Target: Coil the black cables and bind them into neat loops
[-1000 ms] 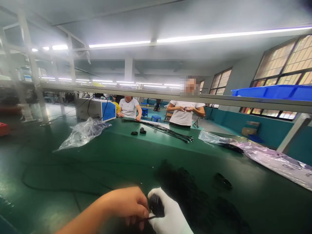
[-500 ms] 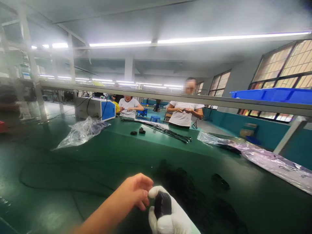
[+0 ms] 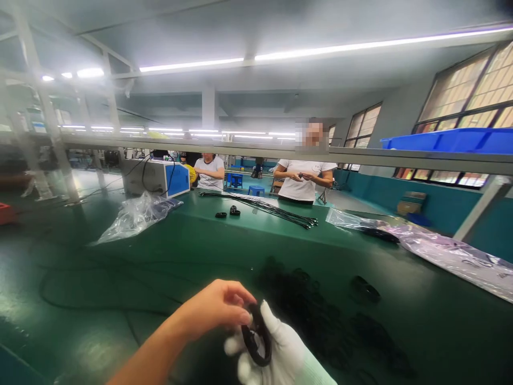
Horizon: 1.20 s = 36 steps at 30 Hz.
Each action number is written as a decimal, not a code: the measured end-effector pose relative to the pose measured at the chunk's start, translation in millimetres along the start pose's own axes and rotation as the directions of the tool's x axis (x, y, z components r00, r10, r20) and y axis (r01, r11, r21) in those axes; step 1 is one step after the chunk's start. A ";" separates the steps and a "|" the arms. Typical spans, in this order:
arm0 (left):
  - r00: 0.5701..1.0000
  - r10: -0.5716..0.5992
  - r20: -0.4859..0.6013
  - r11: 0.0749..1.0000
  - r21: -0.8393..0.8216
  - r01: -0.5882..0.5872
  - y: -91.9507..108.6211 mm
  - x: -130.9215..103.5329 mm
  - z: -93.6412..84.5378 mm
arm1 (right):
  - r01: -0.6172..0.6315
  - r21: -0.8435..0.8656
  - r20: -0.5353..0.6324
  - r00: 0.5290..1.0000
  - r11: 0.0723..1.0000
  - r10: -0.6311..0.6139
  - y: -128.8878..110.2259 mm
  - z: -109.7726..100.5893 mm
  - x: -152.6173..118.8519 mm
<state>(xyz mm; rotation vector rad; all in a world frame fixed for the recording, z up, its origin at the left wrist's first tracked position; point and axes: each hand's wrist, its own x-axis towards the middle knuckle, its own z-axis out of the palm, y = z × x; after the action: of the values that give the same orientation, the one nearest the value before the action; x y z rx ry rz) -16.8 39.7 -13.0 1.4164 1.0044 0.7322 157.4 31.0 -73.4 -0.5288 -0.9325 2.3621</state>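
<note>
While R fingers [image 3: 272, 322] hold blk coil [image 3: 264, 338], L fingers [image 3: 240, 316] touch its edge, grip unclear; room ahead on bench [image 3: 192, 248].

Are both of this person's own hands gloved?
No, only the right hand wears a white glove, while the left hand is bare.
</note>
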 end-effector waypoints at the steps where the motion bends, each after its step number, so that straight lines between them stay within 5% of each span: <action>1: 0.998 -0.040 -0.055 0.997 0.058 0.043 -1.7 2.1 0.9 | 0.052 -0.128 -0.064 0.996 0.990 -0.060 -2.2 4.7 -0.3; 5: 0.967 -0.077 -0.245 0.969 0.210 0.130 -8.6 11.8 13.0 | 0.080 -0.545 -0.238 0.940 0.835 -0.245 -9.6 21.3 -1.7; 12: 0.956 -0.029 -0.293 0.959 0.261 0.109 -12.5 5.2 20.1 | 0.140 -0.293 -0.054 0.985 0.946 -0.162 -11.2 17.3 -8.2; 14: 0.951 0.075 -0.299 0.955 0.297 0.018 -16.0 -3.2 20.3 | 0.138 -0.267 -0.033 0.988 0.954 -0.152 -11.8 16.5 -10.3; 19: 0.832 0.500 -0.241 0.712 0.661 -0.237 -39.6 -16.4 27.6 | 0.133 -0.240 0.034 0.991 0.962 -0.128 -10.2 19.0 -10.6; 22: 0.753 0.603 -0.263 0.649 0.711 -0.270 -56.2 -13.3 33.1 | 0.120 -0.185 0.074 0.991 0.975 -0.108 -6.1 19.0 -7.9; 25: 0.724 0.598 -0.343 0.692 0.677 -0.251 -60.8 -6.7 36.8 | 0.132 -0.126 0.108 0.987 0.983 -0.118 -1.0 16.5 -5.3; 27: 0.743 0.547 -0.386 0.725 0.662 -0.190 -54.0 -3.4 35.3 | 0.128 -0.056 0.105 0.987 0.990 -0.121 1.3 12.8 -4.5; 31: 0.885 0.275 -0.375 0.891 0.444 -0.088 -30.1 -4.1 15.4 | 0.013 0.175 0.109 0.994 0.984 -0.033 -0.2 2.0 -4.0; 34: 0.975 0.185 -0.125 0.975 0.149 -0.166 -22.4 -7.7 -4.9 | -0.082 0.263 0.211 0.977 0.961 0.026 -2.5 -2.6 -2.6; 36: 0.978 0.206 0.021 0.978 0.007 -0.206 -24.3 -9.0 -12.8 | -0.108 0.223 0.233 0.971 0.969 0.055 -2.4 -2.3 -1.5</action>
<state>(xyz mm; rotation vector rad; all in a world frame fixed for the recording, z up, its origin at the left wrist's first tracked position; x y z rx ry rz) -35.9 35.8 -34.5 1.5484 0.8542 0.8639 160.6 32.7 -72.9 -0.2122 -0.7218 2.6031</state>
